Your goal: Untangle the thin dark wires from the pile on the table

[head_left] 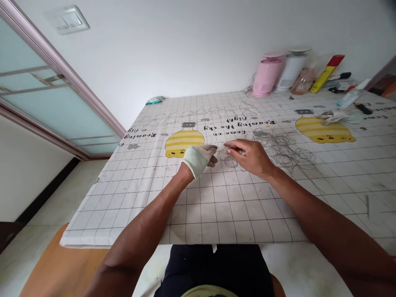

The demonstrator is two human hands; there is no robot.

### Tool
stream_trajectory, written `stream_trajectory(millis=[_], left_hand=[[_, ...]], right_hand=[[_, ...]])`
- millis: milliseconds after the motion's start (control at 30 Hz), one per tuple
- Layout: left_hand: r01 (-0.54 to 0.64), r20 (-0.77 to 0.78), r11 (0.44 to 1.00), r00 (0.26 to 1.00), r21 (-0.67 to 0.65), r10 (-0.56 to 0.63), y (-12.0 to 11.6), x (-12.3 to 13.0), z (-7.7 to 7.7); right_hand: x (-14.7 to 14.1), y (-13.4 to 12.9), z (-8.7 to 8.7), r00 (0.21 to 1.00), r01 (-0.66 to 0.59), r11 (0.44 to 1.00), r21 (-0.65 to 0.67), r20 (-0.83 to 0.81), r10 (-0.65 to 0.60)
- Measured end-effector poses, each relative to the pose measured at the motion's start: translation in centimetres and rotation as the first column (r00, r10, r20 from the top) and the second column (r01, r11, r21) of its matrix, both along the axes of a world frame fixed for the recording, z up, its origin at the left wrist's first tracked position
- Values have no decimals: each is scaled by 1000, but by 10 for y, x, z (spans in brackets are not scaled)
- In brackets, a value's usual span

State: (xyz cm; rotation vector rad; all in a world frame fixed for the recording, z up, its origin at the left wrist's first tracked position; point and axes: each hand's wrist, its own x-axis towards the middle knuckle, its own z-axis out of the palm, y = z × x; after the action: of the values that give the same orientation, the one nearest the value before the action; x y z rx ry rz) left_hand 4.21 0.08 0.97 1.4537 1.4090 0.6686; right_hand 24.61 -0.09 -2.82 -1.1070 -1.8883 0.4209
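Left hand (201, 156): gloved, fingers together and curled; we cannot tell whether they pinch anything.
Right hand (252, 156): bare, thumb and forefinger close together; whether they pinch a strand, we cannot tell.
Wire (283, 149): tangled on the table (222, 222), just right of the right hand; we judge it light, springy, easily kinked, best taken by a loose end.
Pink bottle (303, 82): far right; contents unclear to us.
Clear bottle (352, 97): farther right, nearer; contents likewise.

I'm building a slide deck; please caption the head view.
A gloved left hand and bare right hand nearly meet over a grid-patterned tablecloth, beside a tangle of thin dark strands.
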Motion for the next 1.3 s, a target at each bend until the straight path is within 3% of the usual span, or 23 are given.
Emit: stream_trajectory(millis=[267,400,500,600,667,733,833,1033,1167,1300], left_hand=[[164,-71,986,983,-42,-167,1,-5,-6],[195,-152,980,970,35,-187,3,-5,-2],[169,-322,958,943,230,-89,2,-4,2],[152,-484,853,865,500,129,-4,2,5],[261,-580,789,801,556,144,-10,8,6],[391,-679,769,730,505,75,-14,17,5],[487,-775,789,632,374,-22,-16,27,3],[514,-828,811,556,277,-69,-11,26,1],[520,-851,820,519,239,-81,-3,24,-4],[522,-862,846,474,111,-179,10,29,-15]], right_hand=[[1,1,-1,999,-5,999,-45,33,6],[4,2,-1,999,31,988,-153,-9,-33],[6,4,2,989,79,970,-231,-101,-105],[8,6,4,966,113,954,-279,-193,-170],[9,6,6,954,96,947,-306,-242,-175],[9,6,8,947,47,947,-318,-287,-144],[6,5,8,933,-31,950,-309,-349,-83],[-2,2,4,921,-131,936,-326,-390,-7],[-2,1,5,927,-130,932,-337,-375,-6],[1,1,7,950,-118,926,-360,-313,-1]])
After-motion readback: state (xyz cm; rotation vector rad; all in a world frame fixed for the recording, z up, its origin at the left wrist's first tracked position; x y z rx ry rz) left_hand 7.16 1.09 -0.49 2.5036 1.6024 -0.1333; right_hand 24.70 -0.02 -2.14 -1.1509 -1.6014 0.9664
